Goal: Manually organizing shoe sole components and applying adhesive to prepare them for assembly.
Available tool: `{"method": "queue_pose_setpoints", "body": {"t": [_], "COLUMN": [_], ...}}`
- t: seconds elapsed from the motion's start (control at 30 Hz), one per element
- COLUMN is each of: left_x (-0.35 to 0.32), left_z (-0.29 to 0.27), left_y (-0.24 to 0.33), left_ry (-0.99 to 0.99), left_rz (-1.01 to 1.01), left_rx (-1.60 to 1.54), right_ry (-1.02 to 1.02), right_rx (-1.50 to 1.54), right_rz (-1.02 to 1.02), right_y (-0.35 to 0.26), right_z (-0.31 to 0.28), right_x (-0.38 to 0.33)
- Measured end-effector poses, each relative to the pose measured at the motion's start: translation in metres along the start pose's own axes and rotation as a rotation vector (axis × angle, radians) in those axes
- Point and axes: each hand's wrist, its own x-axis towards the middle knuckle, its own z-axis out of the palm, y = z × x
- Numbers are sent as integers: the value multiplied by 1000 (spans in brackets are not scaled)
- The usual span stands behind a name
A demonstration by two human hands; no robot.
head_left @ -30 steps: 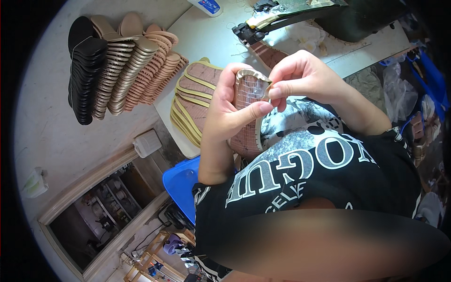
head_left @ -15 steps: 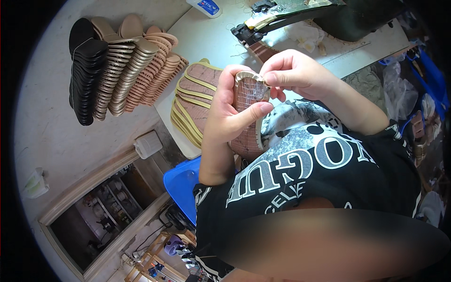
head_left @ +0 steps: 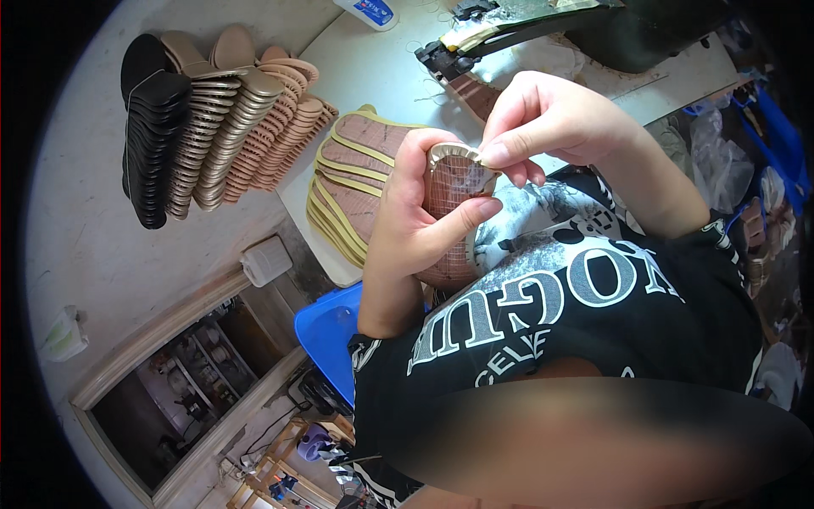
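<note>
My left hand (head_left: 414, 220) is wrapped round a shoe insole (head_left: 451, 182), its thumb lying across the face. The insole has a brownish-pink underside with pale grid lines and a gathered pale gold edging round its rounded end. At that edging, the thumb and forefinger of my right hand (head_left: 547, 123) are pinched together on the rim; the other fingers curl below. The insole's lower end hangs down in front of my shirt. Just left of my left hand lies a fanned pile of pink insoles with yellow edges (head_left: 348, 182).
Bundled black insoles (head_left: 157, 110) and gold and pink ones (head_left: 246, 119) stand at the far left. A dark machine part (head_left: 445, 61) sits at the back of the white table (head_left: 407, 51), near a white bottle (head_left: 369, 12). A blue bin (head_left: 326, 327) stands below the table's left corner.
The gold-edged insole has shifted slightly down and right with my hands. My right hand has turned a little, its knuckles higher, still pinching the rim.
</note>
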Motion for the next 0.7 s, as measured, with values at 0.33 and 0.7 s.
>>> {"method": "queue_pose_setpoints", "body": {"t": [0.33,0.7], "left_x": [1,19], "left_z": [3,-10], "left_y": [8,26], "left_ry": [56,-98], "left_rz": [-94,-112], "left_rx": [17,38], "right_ry": [102,19], "right_rx": [-321,-162], "right_rz": [-63,57], "right_y": [-17,-18], "right_z": [11,4], "right_x": [-4,0]}}
